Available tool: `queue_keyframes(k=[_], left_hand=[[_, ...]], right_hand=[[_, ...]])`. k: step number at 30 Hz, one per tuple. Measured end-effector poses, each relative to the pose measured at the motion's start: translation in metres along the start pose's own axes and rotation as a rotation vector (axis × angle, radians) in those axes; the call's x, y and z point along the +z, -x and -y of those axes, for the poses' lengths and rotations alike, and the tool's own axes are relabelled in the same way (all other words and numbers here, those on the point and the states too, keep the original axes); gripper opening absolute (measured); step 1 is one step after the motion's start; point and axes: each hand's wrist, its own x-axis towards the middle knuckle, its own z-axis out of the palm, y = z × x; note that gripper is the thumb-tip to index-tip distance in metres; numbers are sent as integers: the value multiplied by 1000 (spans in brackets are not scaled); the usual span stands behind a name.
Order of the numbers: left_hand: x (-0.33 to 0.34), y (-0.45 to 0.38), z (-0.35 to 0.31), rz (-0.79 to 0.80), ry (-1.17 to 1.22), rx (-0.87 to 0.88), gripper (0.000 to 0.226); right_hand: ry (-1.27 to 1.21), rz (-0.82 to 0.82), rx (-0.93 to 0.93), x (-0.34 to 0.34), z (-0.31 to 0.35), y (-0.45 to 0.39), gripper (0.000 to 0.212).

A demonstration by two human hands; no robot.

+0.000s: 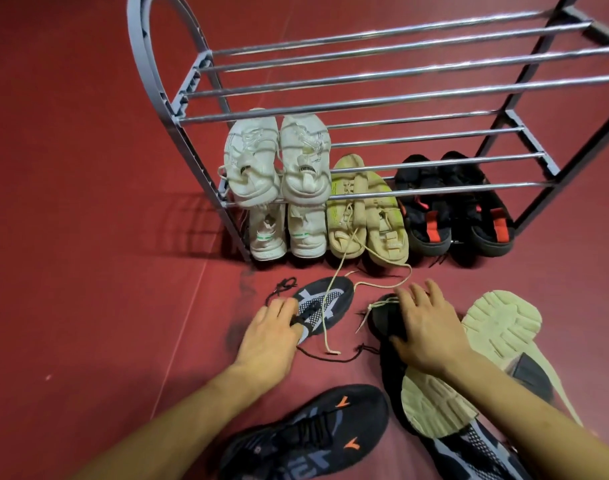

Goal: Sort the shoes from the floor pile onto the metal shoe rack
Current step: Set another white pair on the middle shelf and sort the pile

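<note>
The left hand reaches forward, palm down, fingers pinched on the tongue and black laces of a dark navy-and-grey mesh sneaker lying on the red floor. The right hand lies spread, palm down, on a black shoe in the floor pile, fingers apart; whether it grips I cannot tell. Two cream-soled shoes lie sole-up beside it, and one black sneaker with orange marks sits nearest the viewer. Open floor stretches left. Just beyond, the grey metal shoe rack holds four white sneakers in two stacked pairs, two beige, two black with red tabs. Its upper bars stand bare.
</note>
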Motion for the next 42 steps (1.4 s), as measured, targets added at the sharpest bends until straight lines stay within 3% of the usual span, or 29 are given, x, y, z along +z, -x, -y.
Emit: queue_keyframes(k=[2,3,6,8,11,14,16,18,20,22,24,27,29,33,35,38,42], left_hand=[[4,-1,-2,-32,48,-45,22],[5,-1,-6,-32,81,-65,23],[10,-2,-13,77,108,-68,32],[13,1,-12,64,127,-65,32],[18,1,-10,11,148,-63,29],[20,-2,-12,33,123,-65,27],[21,-3,-12,25,129,-68,26],[21,-3,-12,27,109,-66,29],[20,-2,-13,46,85,-66,32],[18,-2,-15,62,52,-68,35],[16,-2,-16,77,31,-73,36],[13,-3,-17,100,14,-74,37],[13,-3,-17,107,12,-72,37],[11,-5,-16,104,26,-65,37],[11,-4,-15,112,34,-66,37],[12,-4,-13,114,58,-71,38],[14,-4,-10,117,68,-76,39]], right_hand=[[18,169,133,-1,-3,-3,119],[17,197,165,-1,-5,-4,121],[43,129,126,-6,-9,-6,86],[4,85,115,-16,-6,0,75],[-84,-44,77,-37,1,13,83],[-213,-272,-129,-55,-3,30,100],[-342,-484,-323,-55,-8,45,83],[-444,-568,-369,-50,-14,59,68],[-315,-495,-383,-43,-14,68,61],[-14,-308,-486,-26,-11,75,43],[113,-108,-491,-7,-10,82,33],[142,87,-488,-15,-11,81,52],[39,172,-490,-31,-11,76,35],[-147,145,-425,-49,-9,66,45],[-155,76,-347,-53,-14,63,36],[-45,31,-67,-56,-29,56,17],[9,56,351,-44,-79,43,34]])
